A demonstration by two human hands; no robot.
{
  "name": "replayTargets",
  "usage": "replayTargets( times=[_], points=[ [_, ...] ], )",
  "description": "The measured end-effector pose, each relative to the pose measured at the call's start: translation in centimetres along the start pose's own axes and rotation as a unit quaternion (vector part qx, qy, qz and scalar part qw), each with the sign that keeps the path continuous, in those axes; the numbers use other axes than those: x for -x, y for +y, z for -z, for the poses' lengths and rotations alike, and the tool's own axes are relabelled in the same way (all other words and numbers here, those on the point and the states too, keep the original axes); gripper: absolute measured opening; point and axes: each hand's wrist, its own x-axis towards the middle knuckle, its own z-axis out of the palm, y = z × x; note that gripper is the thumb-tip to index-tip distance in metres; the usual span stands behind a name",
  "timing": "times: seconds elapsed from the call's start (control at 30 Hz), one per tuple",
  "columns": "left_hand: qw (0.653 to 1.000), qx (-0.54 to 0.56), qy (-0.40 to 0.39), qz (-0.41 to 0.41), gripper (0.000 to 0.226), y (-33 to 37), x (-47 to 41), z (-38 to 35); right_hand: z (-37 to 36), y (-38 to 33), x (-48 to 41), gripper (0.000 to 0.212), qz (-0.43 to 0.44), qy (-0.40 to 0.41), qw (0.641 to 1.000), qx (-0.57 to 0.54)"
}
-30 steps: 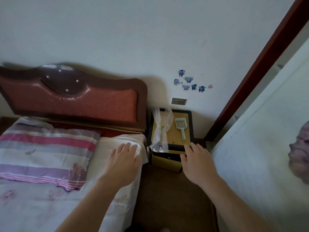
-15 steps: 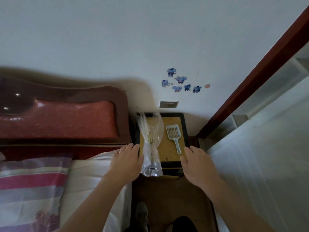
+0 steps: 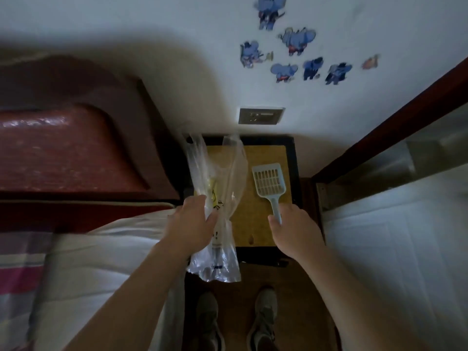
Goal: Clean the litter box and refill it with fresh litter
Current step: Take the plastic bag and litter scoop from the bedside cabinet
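Observation:
A clear plastic bag (image 3: 220, 178) with yellow print lies across the left side of a small nightstand (image 3: 258, 224) with a tan top and black frame. My left hand (image 3: 195, 219) closes on the bag's middle. A pale blue slotted litter scoop (image 3: 269, 183) lies on the right side of the top, handle toward me. My right hand (image 3: 293, 226) wraps the end of that handle. No litter box is in view.
A bed with a red padded headboard (image 3: 71, 148) and white sheet (image 3: 109, 254) fills the left. A white panel (image 3: 395, 249) and dark red door frame (image 3: 395, 115) close in the right. My two shoes (image 3: 235, 317) stand on brown floor below the nightstand.
I have stepped closer to the nightstand. Both hands moved forward from its front edge: the left took hold of the bag, the right closed on the scoop's handle.

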Motion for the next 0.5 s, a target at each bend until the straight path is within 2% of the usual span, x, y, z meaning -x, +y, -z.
replayTargets(
  times=[0.13,0.27,0.37,0.5],
  points=[
    [0.998,0.046,0.021,0.049,0.073,-0.5,-2.5,-3.1,-3.6,1.8,-3.1,0.039,-0.051,0.008,0.997,-0.055],
    [0.988,0.125,0.053,0.074,0.082,-0.8,-3.9,-4.6,-5.4,2.5,-5.0,0.05,-0.104,0.034,0.988,-0.105],
    [0.983,0.148,0.072,0.08,0.083,-1.0,-4.8,-5.3,-6.2,2.2,-5.8,0.037,-0.122,0.055,0.983,-0.128],
    [0.974,0.19,0.076,0.099,0.08,-0.8,-5.3,-5.5,-6.7,2.4,-6.5,0.018,-0.148,0.059,0.964,-0.212]
  ],
)
